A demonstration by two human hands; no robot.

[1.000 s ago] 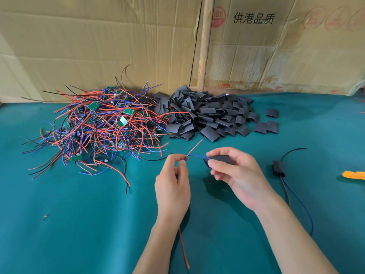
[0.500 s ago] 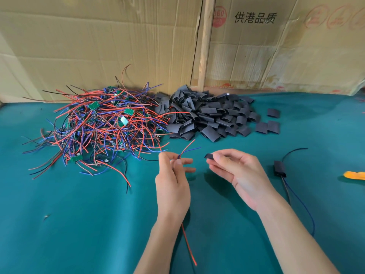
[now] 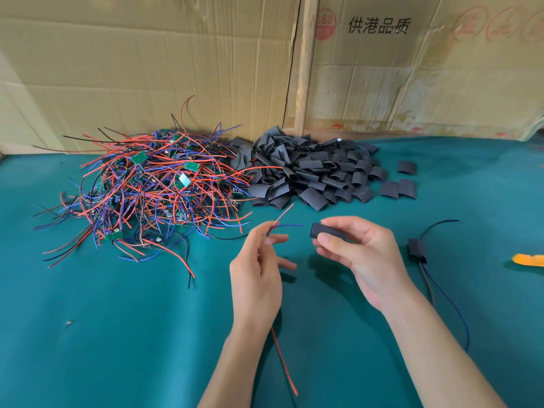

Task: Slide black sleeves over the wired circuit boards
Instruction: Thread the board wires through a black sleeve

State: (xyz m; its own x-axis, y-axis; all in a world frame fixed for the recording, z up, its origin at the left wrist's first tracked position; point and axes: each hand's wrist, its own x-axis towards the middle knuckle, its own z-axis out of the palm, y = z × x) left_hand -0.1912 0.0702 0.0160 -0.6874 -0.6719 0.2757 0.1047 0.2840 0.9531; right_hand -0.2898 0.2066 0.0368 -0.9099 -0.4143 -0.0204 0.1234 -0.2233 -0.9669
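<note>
My left hand (image 3: 256, 278) pinches the red and blue wires (image 3: 283, 219) of a circuit board; the board itself is hidden in my palm, and a red wire (image 3: 284, 366) trails down below my wrist. My right hand (image 3: 359, 254) holds a black sleeve (image 3: 326, 231) between thumb and fingers, its open end facing left, a short gap from the wire tips. A tangled heap of wired green boards (image 3: 153, 189) lies at the back left. A pile of black sleeves (image 3: 312, 172) sits beside it.
One sleeved board (image 3: 416, 251) with black and blue wires lies to the right on the green cloth (image 3: 117, 334). An orange object (image 3: 528, 259) lies at the right edge. Three loose sleeves (image 3: 399, 188) lie right of the pile. Cardboard walls (image 3: 176, 63) stand behind.
The sleeve and the wire ends have come apart: one second ago the wires reached my right hand's fingers, now a gap lies between them. My right hand shows more of the sleeve.
</note>
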